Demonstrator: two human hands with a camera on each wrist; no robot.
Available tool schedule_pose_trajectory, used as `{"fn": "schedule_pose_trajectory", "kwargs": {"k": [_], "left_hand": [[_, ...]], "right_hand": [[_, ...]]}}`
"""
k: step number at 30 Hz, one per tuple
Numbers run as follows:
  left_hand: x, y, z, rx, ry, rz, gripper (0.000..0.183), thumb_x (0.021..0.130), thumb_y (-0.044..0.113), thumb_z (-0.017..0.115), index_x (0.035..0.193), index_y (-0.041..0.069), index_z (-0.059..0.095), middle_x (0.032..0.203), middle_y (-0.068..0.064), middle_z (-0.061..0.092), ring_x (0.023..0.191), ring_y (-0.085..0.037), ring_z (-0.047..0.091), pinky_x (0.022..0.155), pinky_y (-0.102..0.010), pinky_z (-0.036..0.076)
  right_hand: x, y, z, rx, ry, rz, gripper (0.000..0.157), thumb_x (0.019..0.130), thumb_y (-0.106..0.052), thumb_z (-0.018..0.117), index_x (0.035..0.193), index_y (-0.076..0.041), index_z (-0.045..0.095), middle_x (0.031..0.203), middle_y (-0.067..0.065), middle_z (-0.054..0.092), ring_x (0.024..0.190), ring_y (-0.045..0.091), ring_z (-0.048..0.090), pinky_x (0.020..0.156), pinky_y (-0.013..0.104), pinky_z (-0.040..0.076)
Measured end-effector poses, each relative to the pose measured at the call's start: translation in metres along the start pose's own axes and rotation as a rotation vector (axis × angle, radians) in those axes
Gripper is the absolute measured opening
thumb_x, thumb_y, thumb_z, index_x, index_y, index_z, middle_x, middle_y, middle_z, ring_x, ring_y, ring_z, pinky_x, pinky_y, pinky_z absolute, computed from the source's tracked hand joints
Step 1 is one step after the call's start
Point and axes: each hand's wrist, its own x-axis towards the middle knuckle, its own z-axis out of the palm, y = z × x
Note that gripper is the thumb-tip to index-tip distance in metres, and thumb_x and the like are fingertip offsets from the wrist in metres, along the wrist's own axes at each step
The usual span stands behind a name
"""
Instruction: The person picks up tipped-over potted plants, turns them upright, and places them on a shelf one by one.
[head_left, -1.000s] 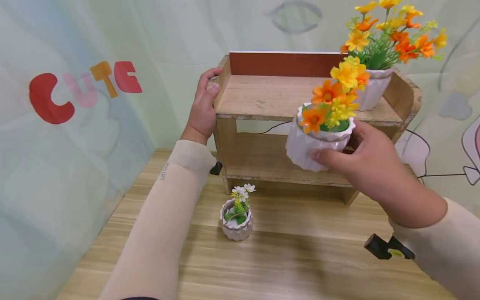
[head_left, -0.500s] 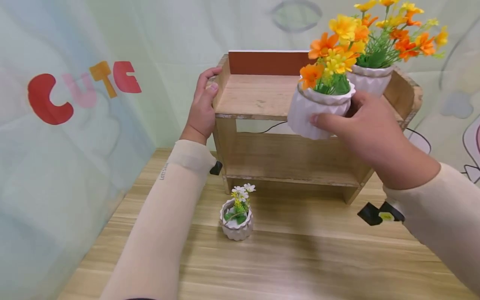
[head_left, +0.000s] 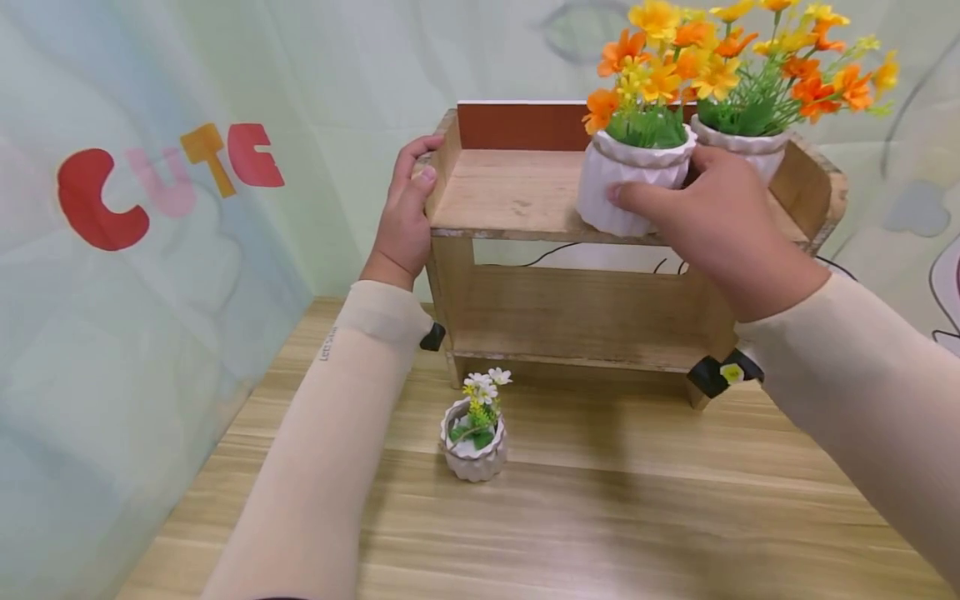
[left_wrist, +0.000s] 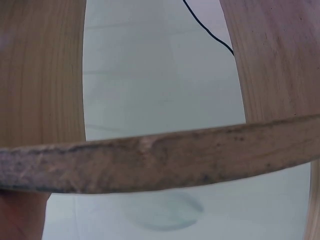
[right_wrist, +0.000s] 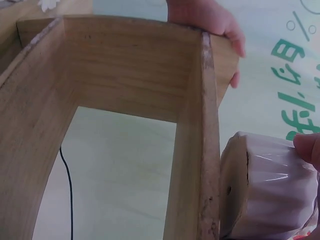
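My right hand grips a white ribbed flowerpot with yellow and orange artificial flowers. The pot is at the front edge of the top board of a small wooden shelf. In the right wrist view the underside of the pot shows beside that board; whether they touch I cannot tell. At the shelf's left end, my left hand holds the upper side panel, its fingers over the edge. A second white pot with similar flowers stands on the right of the top board.
On the wood-grain table, in front of the shelf, stands a small white pot with white daisies. A thin black cable runs behind the shelf. A printed cloth backdrop hangs behind and to the left.
My right hand has raised the flowerpot from in front of the lower shelf opening to the top board's front edge, slightly leftward at the end. The left hand has stayed in place.
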Motion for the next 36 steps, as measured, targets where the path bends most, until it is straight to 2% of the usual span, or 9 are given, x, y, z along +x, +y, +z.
{"fn": "schedule_pose_trajectory", "kwargs": {"k": [3, 7, 13, 18, 26, 36], "left_hand": [[0.000, 0.000, 0.000, 0.000, 0.001, 0.000, 0.051, 0.103, 0.028, 0.035, 0.151, 0.016, 0.045, 0.163, 0.002, 0.036, 0.145, -0.017, 0.034, 0.118, -0.033, 0.026], [0.000, 0.000, 0.000, -0.002, 0.001, 0.002, 0.051, 0.103, 0.027, 0.035, 0.151, 0.016, 0.045, 0.163, 0.002, 0.036, 0.145, -0.016, 0.034, 0.118, -0.033, 0.026], [0.000, 0.001, 0.000, -0.003, 0.005, 0.000, 0.051, 0.103, 0.027, 0.035, 0.151, 0.016, 0.046, 0.163, 0.003, 0.036, 0.146, -0.015, 0.034, 0.118, -0.032, 0.026], [-0.001, 0.000, 0.001, -0.020, 0.003, 0.001, 0.050, 0.103, 0.028, 0.036, 0.151, 0.016, 0.046, 0.163, 0.003, 0.036, 0.145, -0.017, 0.035, 0.117, -0.033, 0.027], [-0.001, 0.001, 0.000, -0.027, 0.005, -0.001, 0.051, 0.103, 0.028, 0.037, 0.151, 0.016, 0.046, 0.163, 0.004, 0.036, 0.145, -0.018, 0.034, 0.117, -0.034, 0.027], [-0.002, 0.001, 0.001, -0.019, 0.001, -0.001, 0.051, 0.103, 0.029, 0.036, 0.152, 0.016, 0.045, 0.164, 0.004, 0.035, 0.145, -0.018, 0.034, 0.118, -0.034, 0.027]], "right_hand": [[0.007, -0.003, 0.003, 0.007, 0.002, 0.010, 0.095, 0.085, -0.069, 0.074, 0.158, -0.016, 0.047, 0.154, 0.003, 0.052, 0.128, 0.019, 0.048, 0.104, 0.041, 0.044], [0.016, -0.007, 0.008, 0.027, 0.001, 0.021, 0.093, 0.085, -0.066, 0.076, 0.157, -0.015, 0.048, 0.154, 0.003, 0.051, 0.127, 0.019, 0.048, 0.105, 0.041, 0.043], [0.024, -0.011, 0.015, -0.001, -0.007, 0.080, 0.103, 0.082, -0.069, 0.076, 0.159, -0.011, 0.042, 0.152, 0.005, 0.049, 0.124, 0.023, 0.048, 0.101, 0.040, 0.046], [0.031, -0.015, 0.021, -0.015, -0.010, 0.102, 0.102, 0.081, -0.070, 0.076, 0.157, -0.009, 0.044, 0.147, 0.005, 0.050, 0.119, 0.023, 0.049, 0.093, 0.037, 0.046], [0.041, -0.022, 0.027, -0.049, 0.001, 0.116, 0.106, 0.083, -0.069, 0.074, 0.162, -0.010, 0.036, 0.161, 0.006, 0.045, 0.128, 0.022, 0.047, 0.106, 0.039, 0.045], [0.045, -0.023, 0.030, -0.071, -0.001, 0.144, 0.111, 0.084, -0.070, 0.072, 0.163, -0.006, 0.028, 0.162, 0.007, 0.042, 0.132, 0.023, 0.045, 0.109, 0.039, 0.044]]}}
